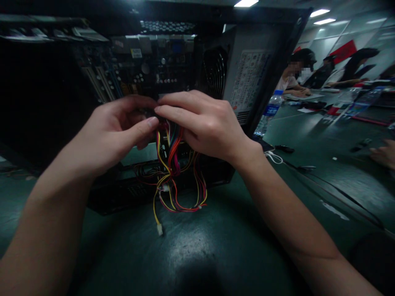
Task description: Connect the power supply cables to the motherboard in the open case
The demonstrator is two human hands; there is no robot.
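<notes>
red and yellow looped wires (175,153)

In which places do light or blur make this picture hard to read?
Head view: the case is almost black at left; head view: glare spots the table in front; head view: print on the large label is unreadable; head view: the red-labelled bottle looks smeared.

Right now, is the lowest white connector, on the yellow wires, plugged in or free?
Free. The white connector ends the yellow wires in front of the computer case, with nothing joined to its far end.
</notes>
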